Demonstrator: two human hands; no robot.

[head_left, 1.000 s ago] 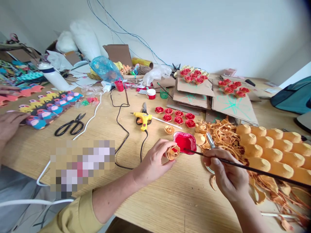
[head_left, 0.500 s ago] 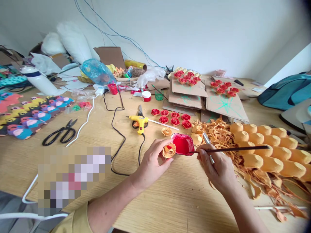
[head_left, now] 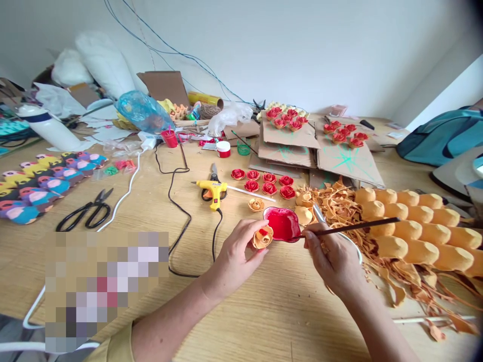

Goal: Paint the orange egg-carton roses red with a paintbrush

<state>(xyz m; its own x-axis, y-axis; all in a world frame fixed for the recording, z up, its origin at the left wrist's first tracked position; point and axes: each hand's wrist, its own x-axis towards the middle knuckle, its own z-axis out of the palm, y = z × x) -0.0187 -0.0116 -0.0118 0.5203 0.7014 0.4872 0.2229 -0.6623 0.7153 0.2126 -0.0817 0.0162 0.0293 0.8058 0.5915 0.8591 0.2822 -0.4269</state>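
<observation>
Between the thumb and fingers of my left hand (head_left: 237,251) is an orange paper rose (head_left: 262,237) with a patch of red paint on its upper petals. My right hand (head_left: 334,259) is closed around a dark-handled paintbrush (head_left: 354,226). The brush tip lies at the right rim of a small dish of red paint (head_left: 282,224), just right of the rose. An unpainted orange rose (head_left: 256,204) rests behind the dish. Farther back, several red roses (head_left: 269,188) stand in two rows on the table.
A yellow glue gun (head_left: 212,191) lies over scissors, its black cord running forward. Black scissors (head_left: 87,211) lie to the left. At the right are orange egg-carton cups (head_left: 422,234) and scraps (head_left: 341,203). Cardboard sheets (head_left: 289,153) with red roses stand behind.
The brush handle has swung slightly, its far end moving left and up, with the tip still at the dish. The whole view has shifted a little.
</observation>
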